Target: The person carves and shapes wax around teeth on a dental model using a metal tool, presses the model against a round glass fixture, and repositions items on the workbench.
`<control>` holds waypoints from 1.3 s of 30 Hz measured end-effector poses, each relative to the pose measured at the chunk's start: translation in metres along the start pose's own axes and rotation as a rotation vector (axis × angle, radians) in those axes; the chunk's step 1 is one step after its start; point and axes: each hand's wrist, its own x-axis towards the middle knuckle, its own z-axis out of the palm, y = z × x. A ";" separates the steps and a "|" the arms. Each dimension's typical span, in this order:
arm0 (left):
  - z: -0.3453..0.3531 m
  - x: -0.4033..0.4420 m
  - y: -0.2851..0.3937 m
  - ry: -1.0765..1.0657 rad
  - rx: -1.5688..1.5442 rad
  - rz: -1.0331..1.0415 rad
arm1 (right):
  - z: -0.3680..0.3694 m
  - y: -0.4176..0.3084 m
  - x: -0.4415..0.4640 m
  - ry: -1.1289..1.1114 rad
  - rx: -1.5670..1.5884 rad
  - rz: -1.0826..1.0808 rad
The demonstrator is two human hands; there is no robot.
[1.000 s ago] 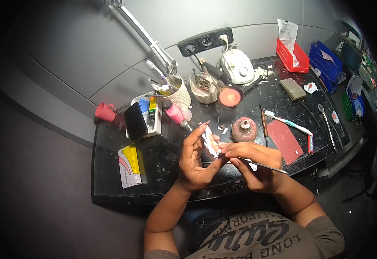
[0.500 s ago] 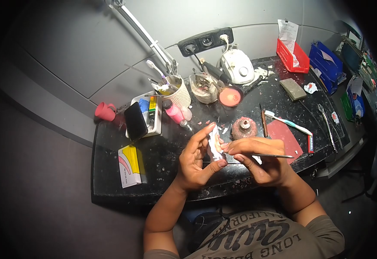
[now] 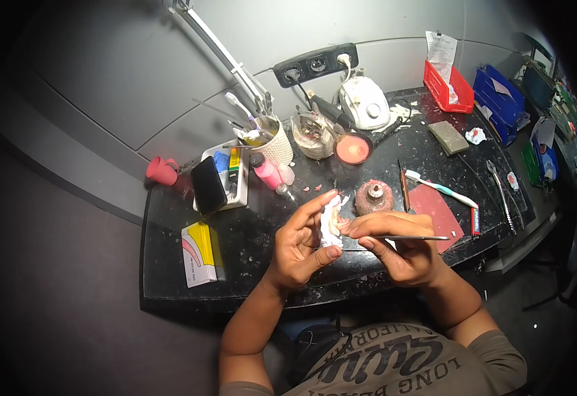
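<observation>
My left hand (image 3: 295, 245) grips a white plaster dental model (image 3: 328, 223) between thumb and fingers, upright above the front of the bench. Tan and pinkish parts show on the model's right side. In my right hand (image 3: 404, 245) is a thin metal carving tool (image 3: 427, 237), its shaft pointing right. The fingertips of that hand touch or nearly touch the model, and they hide the tool's working end. Just behind my right hand stands a round, pink-stained spirit burner (image 3: 374, 198) with a metal neck.
Right of the burner lie a brown-handled tool (image 3: 404, 188), a toothbrush (image 3: 443, 189) and a pink wax sheet (image 3: 437, 214). Behind are a pink bowl (image 3: 353, 149), a tool cup (image 3: 275, 142) and a pink bottle (image 3: 266, 171). A phone (image 3: 209, 185) and a yellow-white box (image 3: 198, 256) sit left.
The dental model has turned slightly, showing more of its right side. My left thumb has shifted a little left; my right hand and the tool have barely moved.
</observation>
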 end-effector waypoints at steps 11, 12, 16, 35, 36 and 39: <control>0.004 0.000 -0.012 0.045 0.162 0.118 | 0.005 0.001 -0.003 0.110 -0.001 0.002; 0.004 0.000 -0.015 0.067 0.222 0.159 | 0.005 -0.001 -0.002 0.096 -0.050 -0.027; 0.003 -0.001 -0.025 0.104 0.343 0.258 | 0.011 -0.001 -0.004 0.093 -0.146 -0.115; -0.001 -0.005 -0.034 0.217 0.641 0.390 | 0.017 0.001 -0.004 0.073 -0.217 -0.142; -0.002 -0.005 -0.034 0.234 0.679 0.396 | 0.018 0.002 -0.004 0.076 -0.225 -0.146; -0.001 -0.005 -0.035 0.234 0.652 0.403 | 0.019 0.003 -0.004 0.081 -0.231 -0.155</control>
